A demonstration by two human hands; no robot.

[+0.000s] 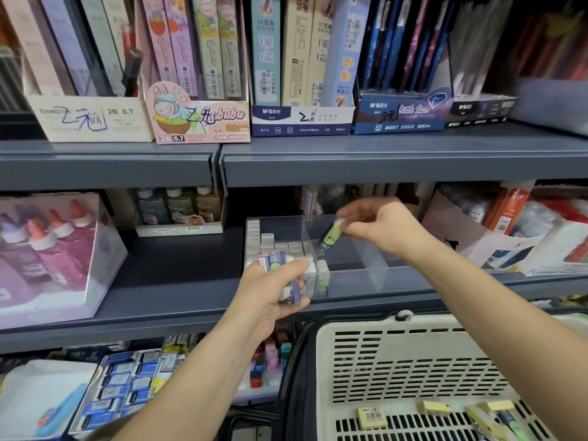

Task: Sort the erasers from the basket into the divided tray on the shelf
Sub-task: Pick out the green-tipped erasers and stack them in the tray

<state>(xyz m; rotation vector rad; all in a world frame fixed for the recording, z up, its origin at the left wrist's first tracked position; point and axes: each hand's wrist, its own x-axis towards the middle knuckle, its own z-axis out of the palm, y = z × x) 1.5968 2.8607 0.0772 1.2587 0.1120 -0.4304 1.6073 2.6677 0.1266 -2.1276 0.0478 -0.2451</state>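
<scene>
1. The green eraser (331,234) is a small rectangular block in a printed paper sleeve. The right hand (381,225) pinches it at its upper end with curled fingertips. It hangs tilted, long axis running from upper right down to lower left, and its lower end dips over the divided tray (356,281).
2. What the coming move turns on: the eraser is directly above the tray's compartment next right of the full one, so the way in looks to be straight down. The right hand is the nearer one to that slot. Tipping the block upright first would probably let it stand like its neighbours.
3. The left hand (270,296) is curled round a small stack of purple-sleeved erasers (280,265), held just in front of the tray's left end.
4. The tray is clear, thin-walled hard plastic with see-through dividers. Its left compartment is packed with white erasers (270,246) in tidy rows, and one more pale green block stands by the front wall.
5. The tray sits on a matte grey-blue shelf (159,281).
6. Below right is the basket (350,326), cream slotted plastic, holding several yellow erasers (372,416) lying loose on its floor, well apart from both hands.
</scene>
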